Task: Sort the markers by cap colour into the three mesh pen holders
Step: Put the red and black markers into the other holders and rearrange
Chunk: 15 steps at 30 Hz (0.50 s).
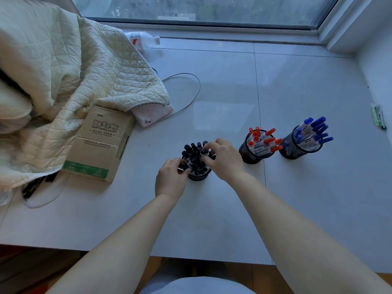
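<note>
Three black mesh pen holders stand in a row on the white table. The left holder (198, 177) is packed with black-capped markers (194, 152). The middle holder (251, 157) carries red-capped markers (268, 141), and the right holder (297, 150) carries blue-capped markers (318, 128). My left hand (170, 180) rests against the left side of the black holder, its fingers pinching a black-capped marker there. My right hand (222, 159) reaches in from the right, fingertips closed on a black-capped marker at the top of the bundle.
A cardboard box (99, 145) lies left of the holders, partly under a cream quilted blanket (63, 81). A thin cable (191, 96) loops behind. A plastic bottle (144, 40) lies near the window sill. Green pens (378, 118) sit at the far right.
</note>
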Available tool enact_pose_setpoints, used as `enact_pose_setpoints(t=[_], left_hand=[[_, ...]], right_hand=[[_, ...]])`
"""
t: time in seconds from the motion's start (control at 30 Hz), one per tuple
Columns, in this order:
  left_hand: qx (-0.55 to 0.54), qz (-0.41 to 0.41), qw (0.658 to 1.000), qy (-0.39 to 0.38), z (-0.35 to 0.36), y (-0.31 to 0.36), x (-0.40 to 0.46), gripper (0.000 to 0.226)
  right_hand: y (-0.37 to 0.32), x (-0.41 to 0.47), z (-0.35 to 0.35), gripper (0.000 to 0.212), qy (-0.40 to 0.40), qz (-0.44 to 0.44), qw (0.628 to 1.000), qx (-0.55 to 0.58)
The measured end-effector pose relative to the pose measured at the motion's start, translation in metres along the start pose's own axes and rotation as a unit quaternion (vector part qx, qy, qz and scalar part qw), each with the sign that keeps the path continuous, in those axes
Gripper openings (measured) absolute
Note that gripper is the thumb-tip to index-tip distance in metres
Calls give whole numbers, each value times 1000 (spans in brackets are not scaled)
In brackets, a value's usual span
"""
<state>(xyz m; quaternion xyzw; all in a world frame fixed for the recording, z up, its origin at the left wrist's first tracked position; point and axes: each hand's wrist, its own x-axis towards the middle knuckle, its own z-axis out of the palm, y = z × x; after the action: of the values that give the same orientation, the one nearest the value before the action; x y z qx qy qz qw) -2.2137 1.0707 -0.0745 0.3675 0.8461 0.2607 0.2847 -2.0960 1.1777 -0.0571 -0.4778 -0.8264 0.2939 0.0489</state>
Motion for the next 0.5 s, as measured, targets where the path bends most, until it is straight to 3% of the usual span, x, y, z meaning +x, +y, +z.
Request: enact_pose_setpoints(t=[0.1, 0.23, 0.5], left_hand=[[-12, 3, 1000, 4, -3, -1, -3, 14], [-1, 18, 1000, 17, -6, 0, -8, 12], [7, 29, 998, 46, -6, 1, -17, 10]], right_hand=[[2, -4, -5, 16, 53, 39, 990, 125], [1, -10, -20, 10, 110, 121, 937, 310], [9, -11, -46, 9, 233, 189, 824, 481]])
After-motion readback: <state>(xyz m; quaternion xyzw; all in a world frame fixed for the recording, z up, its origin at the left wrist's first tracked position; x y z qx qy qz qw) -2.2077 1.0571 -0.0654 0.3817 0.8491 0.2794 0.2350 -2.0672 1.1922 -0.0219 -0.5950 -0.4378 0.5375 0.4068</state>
